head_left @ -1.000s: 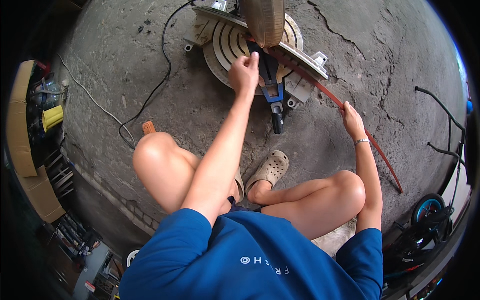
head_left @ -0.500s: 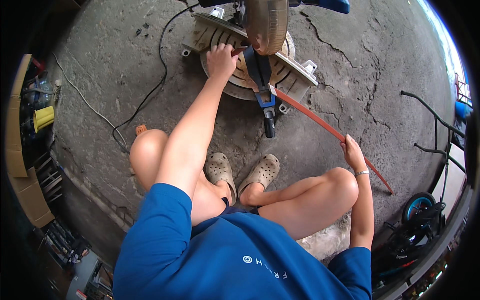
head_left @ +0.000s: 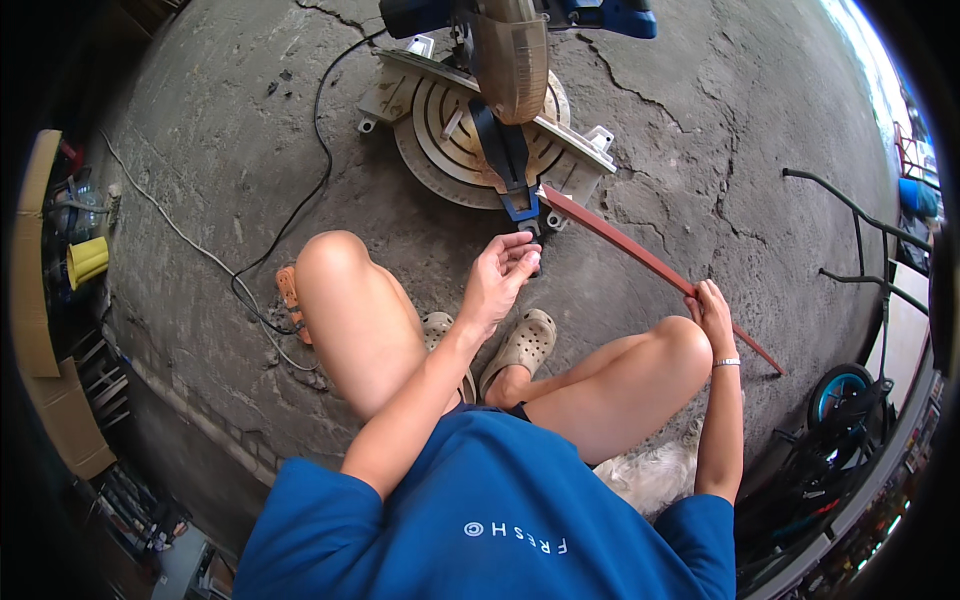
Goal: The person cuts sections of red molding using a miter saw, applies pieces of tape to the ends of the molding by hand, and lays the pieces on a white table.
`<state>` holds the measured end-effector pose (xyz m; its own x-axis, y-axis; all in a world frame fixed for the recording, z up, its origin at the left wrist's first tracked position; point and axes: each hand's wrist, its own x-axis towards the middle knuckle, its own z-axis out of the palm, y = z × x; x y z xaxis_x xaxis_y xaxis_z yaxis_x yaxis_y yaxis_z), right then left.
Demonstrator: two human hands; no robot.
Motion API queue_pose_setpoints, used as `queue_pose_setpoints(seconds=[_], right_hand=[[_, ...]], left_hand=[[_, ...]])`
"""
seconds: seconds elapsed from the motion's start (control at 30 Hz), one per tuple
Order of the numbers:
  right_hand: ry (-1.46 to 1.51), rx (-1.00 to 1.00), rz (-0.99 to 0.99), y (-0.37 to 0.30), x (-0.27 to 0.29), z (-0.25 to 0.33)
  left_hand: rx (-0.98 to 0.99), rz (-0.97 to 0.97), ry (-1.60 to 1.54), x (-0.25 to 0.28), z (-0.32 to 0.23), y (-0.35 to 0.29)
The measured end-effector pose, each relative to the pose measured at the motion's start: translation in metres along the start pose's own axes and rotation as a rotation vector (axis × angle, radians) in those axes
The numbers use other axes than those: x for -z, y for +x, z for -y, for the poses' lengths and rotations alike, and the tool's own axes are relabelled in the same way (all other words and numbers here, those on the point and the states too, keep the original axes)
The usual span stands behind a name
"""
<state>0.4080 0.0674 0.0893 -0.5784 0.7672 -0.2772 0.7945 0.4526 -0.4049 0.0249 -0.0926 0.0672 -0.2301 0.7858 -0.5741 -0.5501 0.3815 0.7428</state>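
A blue miter saw stands on the concrete floor in front of me, its dusty blade guard above the round slotted table. My left hand is beside the saw's black front handle, fingers loosely curled and apart; contact with the handle is unclear. My right hand, by my right knee, is closed round a long reddish-brown bar. The bar's pale, ragged end lies at the saw table's front right edge, and its other end slants down toward the floor. A small pale piece rests on the saw table.
A black cord and a grey cable cross the floor at left, near an orange power strip. A furry animal lies by my right leg. Black metal tubing and a wheel are at right.
My left hand has let go of a small reddish piece at the saw's fence and drawn back toward the front handle. The right hand still holds the bar in nearly the same place.
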Motion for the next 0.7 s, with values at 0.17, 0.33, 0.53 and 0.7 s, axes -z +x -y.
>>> queue_pose_setpoints(seconds=[0.17,0.33,0.53,0.7], right_hand=[[-0.01,-0.009,-0.079,-0.012,0.004,0.006],[-0.016,-0.012,-0.135,-0.024,0.01,0.017],[-0.032,0.012,-0.191,-0.032,0.011,0.019],[-0.034,0.02,-0.199,-0.035,0.013,0.02]], left_hand=[[-0.185,0.015,-0.107,-0.021,-0.022,0.01],[-0.36,-0.005,-0.106,-0.032,-0.047,0.011],[-0.405,-0.015,0.04,-0.028,-0.063,0.014],[-0.421,-0.141,0.078,-0.011,-0.071,0.016]])
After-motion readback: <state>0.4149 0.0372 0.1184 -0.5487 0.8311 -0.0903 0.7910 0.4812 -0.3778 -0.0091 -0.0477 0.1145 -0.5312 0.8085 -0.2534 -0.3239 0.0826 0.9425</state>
